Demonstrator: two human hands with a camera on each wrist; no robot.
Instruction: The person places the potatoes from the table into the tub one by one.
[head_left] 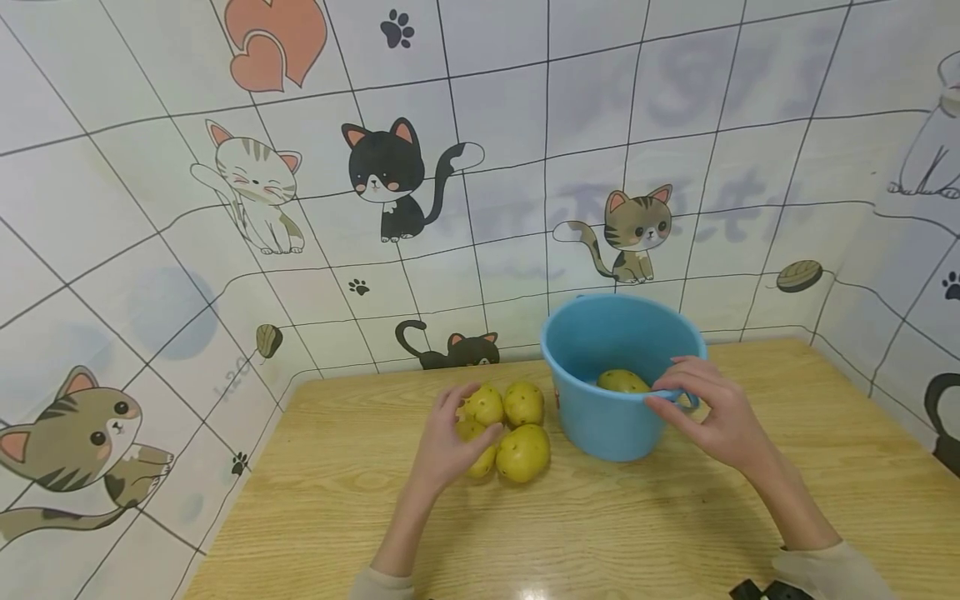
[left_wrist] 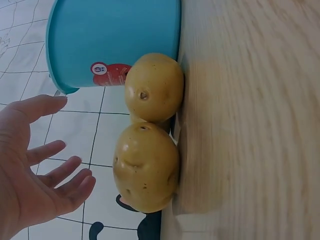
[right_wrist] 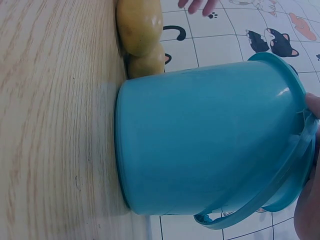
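A blue bucket (head_left: 611, 425) stands upright on the table, with a yellow potato (head_left: 624, 382) visible inside it. My right hand (head_left: 712, 412) pinches the bucket's rim at its right side, near the handle (right_wrist: 260, 200). To the bucket's left, several more potatoes (head_left: 523, 453) sit in a tight cluster on the wood. Just above the left ones is my left hand (head_left: 447, 446), thumb and fingers spread apart, partly covering them in the head view. In the left wrist view a gap shows between these fingers (left_wrist: 62, 172) and the nearest potato (left_wrist: 146, 167).
The wooden table (head_left: 337, 500) meets a wall covering (head_left: 510, 200) with a printed grid and cartoon cats, close behind the bucket and potatoes. A side wall (head_left: 127, 333) runs along the left. A red label (left_wrist: 111, 74) is on the bucket's side.
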